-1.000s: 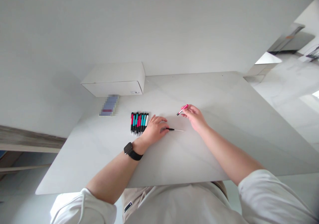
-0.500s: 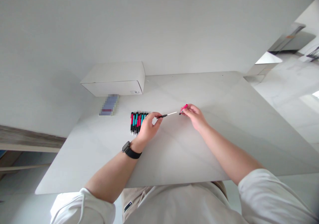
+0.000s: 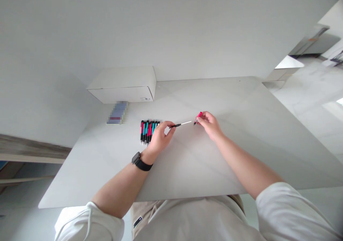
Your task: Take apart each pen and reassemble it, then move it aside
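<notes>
My left hand point(image 3: 162, 135) is closed, pinching a black pen part with a thin white refill point(image 3: 184, 123) that sticks out to the right. Opposite it, my right hand point(image 3: 209, 124) pinches a pink pen barrel point(image 3: 199, 116) with a dark lower end, tilted down to the left. A small gap separates the refill's tip from the barrel. Beside my left hand lies a row of several pink and teal pens point(image 3: 147, 131) with black grips, partly covered by that hand.
A long white box point(image 3: 122, 91) stands against the wall at the back left of the white table point(image 3: 198, 166). In front of the box lies a blurred bluish packet point(image 3: 117, 113). The table's right edge slants toward the floor area.
The barrel in my right hand has turned slightly more upright. My left hand has shifted a touch to the right with the refill part. The pen row stays put.
</notes>
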### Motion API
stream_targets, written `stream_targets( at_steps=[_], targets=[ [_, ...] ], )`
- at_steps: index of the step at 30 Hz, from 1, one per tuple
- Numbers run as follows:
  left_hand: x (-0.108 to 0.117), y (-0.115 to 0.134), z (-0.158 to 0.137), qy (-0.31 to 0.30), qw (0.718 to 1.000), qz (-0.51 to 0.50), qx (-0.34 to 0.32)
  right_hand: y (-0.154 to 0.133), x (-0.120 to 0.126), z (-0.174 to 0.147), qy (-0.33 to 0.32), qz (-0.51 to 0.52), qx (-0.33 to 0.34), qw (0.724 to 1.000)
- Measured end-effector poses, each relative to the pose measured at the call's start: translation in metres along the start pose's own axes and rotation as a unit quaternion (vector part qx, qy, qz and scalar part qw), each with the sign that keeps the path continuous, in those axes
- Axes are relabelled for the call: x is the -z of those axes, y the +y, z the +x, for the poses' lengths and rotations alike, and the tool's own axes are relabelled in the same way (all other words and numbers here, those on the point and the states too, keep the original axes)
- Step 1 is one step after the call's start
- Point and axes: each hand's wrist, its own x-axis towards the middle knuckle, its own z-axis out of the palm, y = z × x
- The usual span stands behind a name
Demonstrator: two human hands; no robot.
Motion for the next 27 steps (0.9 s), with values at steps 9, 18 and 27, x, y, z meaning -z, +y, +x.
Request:
stream_targets(
  at_steps=[9,18,27],
  targets=[
    [0.000,-0.001,0.001,0.010,1.000,-0.002,0.005,-0.006,-0.005,-0.009,-0.017,-0.213,0.142,0.967],
    [0.002,-0.003,0.003,0.018,1.000,0.019,0.004,-0.014,-0.007,-0.014,-0.020,-0.293,0.212,0.932],
    [0.002,-0.005,0.004,0.010,0.999,0.040,-0.014,-0.011,-0.005,-0.014,-0.042,-0.327,0.243,0.912]
  ],
)
